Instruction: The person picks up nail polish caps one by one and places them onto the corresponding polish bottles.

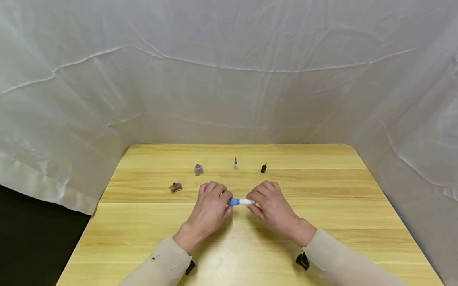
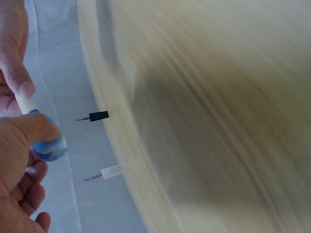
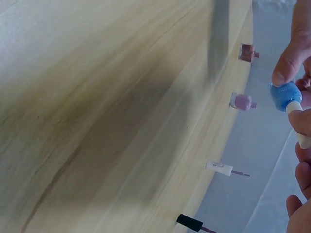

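Observation:
Between both hands a blue nail polish bottle (image 1: 233,201) with a white cap (image 1: 246,201) is held sideways above the table. My left hand (image 1: 212,204) grips the blue glass between thumb and fingers. The right hand (image 1: 273,204) pinches the white cap, which sits against the bottle's neck. In the right wrist view, the blue bottle (image 3: 285,95) shows under the left thumb, and the cap (image 3: 294,108) runs into the right fingers. Part of the bottle is hidden behind the left fingers in the left wrist view.
Beyond the hands stand an uncapped purple polish bottle (image 1: 198,170), a white cap with its brush up (image 1: 235,164) and a black cap with its brush up (image 1: 263,168). A brown star-shaped bottle (image 1: 175,187) is at the left. Pale curtains (image 1: 229,99) surround the wooden table (image 1: 322,198).

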`<state>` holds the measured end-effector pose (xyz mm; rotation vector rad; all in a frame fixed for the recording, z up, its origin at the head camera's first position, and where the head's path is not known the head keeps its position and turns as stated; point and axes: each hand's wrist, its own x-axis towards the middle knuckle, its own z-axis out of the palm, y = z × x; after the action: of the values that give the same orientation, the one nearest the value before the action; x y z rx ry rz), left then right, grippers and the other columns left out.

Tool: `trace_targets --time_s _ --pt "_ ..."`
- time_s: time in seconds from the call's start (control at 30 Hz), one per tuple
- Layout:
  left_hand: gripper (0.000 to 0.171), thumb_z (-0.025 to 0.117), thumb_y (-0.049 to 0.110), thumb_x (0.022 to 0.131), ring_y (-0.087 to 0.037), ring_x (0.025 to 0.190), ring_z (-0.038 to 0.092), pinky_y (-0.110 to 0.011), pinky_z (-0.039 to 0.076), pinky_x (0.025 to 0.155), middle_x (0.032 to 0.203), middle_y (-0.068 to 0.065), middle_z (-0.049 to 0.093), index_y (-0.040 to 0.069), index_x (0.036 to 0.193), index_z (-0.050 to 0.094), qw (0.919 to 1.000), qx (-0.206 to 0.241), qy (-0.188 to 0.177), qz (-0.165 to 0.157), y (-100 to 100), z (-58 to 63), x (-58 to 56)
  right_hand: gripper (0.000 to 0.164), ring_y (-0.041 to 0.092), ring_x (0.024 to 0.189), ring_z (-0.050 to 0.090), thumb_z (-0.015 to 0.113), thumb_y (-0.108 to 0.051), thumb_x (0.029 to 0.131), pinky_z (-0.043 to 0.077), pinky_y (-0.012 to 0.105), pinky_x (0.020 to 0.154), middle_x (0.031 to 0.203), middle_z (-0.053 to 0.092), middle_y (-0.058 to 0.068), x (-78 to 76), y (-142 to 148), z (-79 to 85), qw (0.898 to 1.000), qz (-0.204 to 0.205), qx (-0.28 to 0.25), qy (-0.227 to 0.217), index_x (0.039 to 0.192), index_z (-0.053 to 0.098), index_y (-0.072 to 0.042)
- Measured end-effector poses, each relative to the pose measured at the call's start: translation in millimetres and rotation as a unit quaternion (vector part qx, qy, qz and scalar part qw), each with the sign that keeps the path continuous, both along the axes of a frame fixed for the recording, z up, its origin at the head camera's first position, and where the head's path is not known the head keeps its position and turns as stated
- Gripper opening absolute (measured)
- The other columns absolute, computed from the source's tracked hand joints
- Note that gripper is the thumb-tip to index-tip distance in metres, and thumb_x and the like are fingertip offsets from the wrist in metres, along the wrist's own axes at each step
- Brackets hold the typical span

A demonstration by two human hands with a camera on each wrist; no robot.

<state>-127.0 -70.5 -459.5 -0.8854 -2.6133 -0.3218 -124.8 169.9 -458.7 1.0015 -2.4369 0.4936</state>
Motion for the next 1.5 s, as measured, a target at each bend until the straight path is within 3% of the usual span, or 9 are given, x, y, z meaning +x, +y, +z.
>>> trace_targets --time_s 0.17,0.33,0.53,0.8,0.93,1.03,1.5 --pt "0.018 0.079 0.032 0.096 -0.022 0.103 0.058 -0.042 0.042 0.094 0.104 0.002 0.070 0.014 0.100 0.076 0.9999 0.000 0.015 -0.003 -1.4 -5.3 -0.6 0.021 0.019 0.096 0.058 0.071 -0.035 0.102 0.044 0.044 0.089 0.097 0.070 -0.004 -1.5 1.5 0.3 1.000 0.001 -0.002 -0.008 0.098 0.075 -0.015" --pt "0.017 0.080 0.031 0.092 -0.022 0.098 0.059 -0.042 0.044 0.092 0.098 0.002 0.070 0.014 0.092 0.075 0.9982 -0.036 0.048 -0.004 0.9 -6.1 0.0 0.014 0.019 0.093 0.058 0.084 -0.023 0.090 0.044 0.042 0.087 0.094 0.069 -0.004 -4.0 -0.8 2.7 0.999 0.018 0.034 0.005 0.095 0.074 -0.015" --pt "0.017 0.082 0.028 0.090 -0.023 0.096 0.059 -0.042 0.045 0.089 0.095 0.001 0.070 0.013 0.090 0.075 0.9989 -0.026 0.039 0.007 2.5 -5.8 3.3 0.016 0.017 0.092 0.059 0.084 -0.027 0.091 0.045 0.042 0.089 0.094 0.070 -0.005 -6.0 0.5 4.2 0.998 0.020 0.057 -0.012 0.096 0.075 -0.015" --pt "0.015 0.082 0.026 0.092 -0.023 0.101 0.059 -0.044 0.045 0.094 0.100 0.001 0.072 0.013 0.096 0.077 0.9996 0.019 0.009 0.019 1.4 -7.3 2.9 0.027 0.017 0.102 0.058 0.087 -0.026 0.087 0.044 0.045 0.095 0.105 0.072 -0.004 -0.8 4.7 -3.9 0.997 -0.008 -0.024 -0.077 0.108 0.075 -0.012" --pt "0.015 0.082 0.027 0.092 -0.023 0.101 0.059 -0.044 0.045 0.094 0.101 0.001 0.072 0.014 0.097 0.078 0.9996 0.019 0.002 0.023 1.1 -7.2 3.6 0.033 0.015 0.104 0.057 0.088 -0.017 0.085 0.042 0.042 0.097 0.109 0.071 -0.006 0.8 4.6 -11.4 0.991 -0.001 -0.087 -0.100 0.114 0.073 -0.013" --pt "0.016 0.083 0.028 0.092 -0.022 0.101 0.059 -0.044 0.045 0.095 0.102 0.002 0.072 0.014 0.097 0.078 0.9995 0.023 -0.002 0.020 1.9 -7.6 4.4 0.030 0.015 0.104 0.056 0.088 -0.013 0.084 0.040 0.039 0.097 0.107 0.070 -0.007 0.6 3.2 -17.6 0.988 0.010 -0.120 -0.099 0.109 0.072 -0.016" --pt "0.018 0.086 0.029 0.090 -0.021 0.102 0.058 -0.044 0.043 0.095 0.101 0.002 0.073 0.014 0.095 0.079 0.9994 0.032 0.000 0.014 5.9 -3.9 5.3 0.024 0.014 0.100 0.055 0.089 -0.014 0.082 0.039 0.036 0.098 0.099 0.067 -0.007 -0.8 1.1 -17.5 0.984 0.015 -0.153 -0.090 0.099 0.073 -0.016"
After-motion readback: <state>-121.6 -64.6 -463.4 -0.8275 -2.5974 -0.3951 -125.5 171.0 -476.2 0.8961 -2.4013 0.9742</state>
